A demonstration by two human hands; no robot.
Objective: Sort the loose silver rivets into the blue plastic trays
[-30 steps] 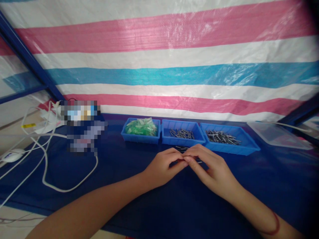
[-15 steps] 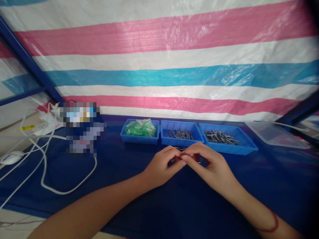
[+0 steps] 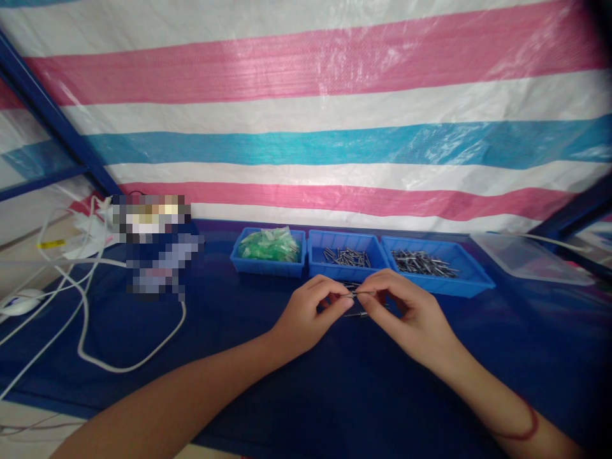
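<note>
My left hand (image 3: pixel 308 317) and my right hand (image 3: pixel 406 315) meet over the blue table cover, fingers pinched. Between their fingertips runs a thin metal pin (image 3: pixel 362 293), held level at both ends. A few loose pins (image 3: pixel 356 313) lie on the cover just under the hands. Behind them stand three blue trays: the left tray (image 3: pixel 268 264) holds green plastic pieces (image 3: pixel 270 245), the middle tray (image 3: pixel 347 268) a few metal pins, the right tray (image 3: pixel 471 280) a larger heap of metal pins (image 3: pixel 423 262).
A white cable (image 3: pixel 95 357) loops over the left of the table beside a blurred box (image 3: pixel 155 245). A clear plastic lid (image 3: pixel 530 260) lies at the far right. A striped tarpaulin (image 3: pixel 306 115) hangs behind, with blue frame bars (image 3: pixel 57 108) at the sides.
My hands have drawn slightly apart, so the thin pin between the fingertips now shows. Both hands have lifted a little off the cover.
</note>
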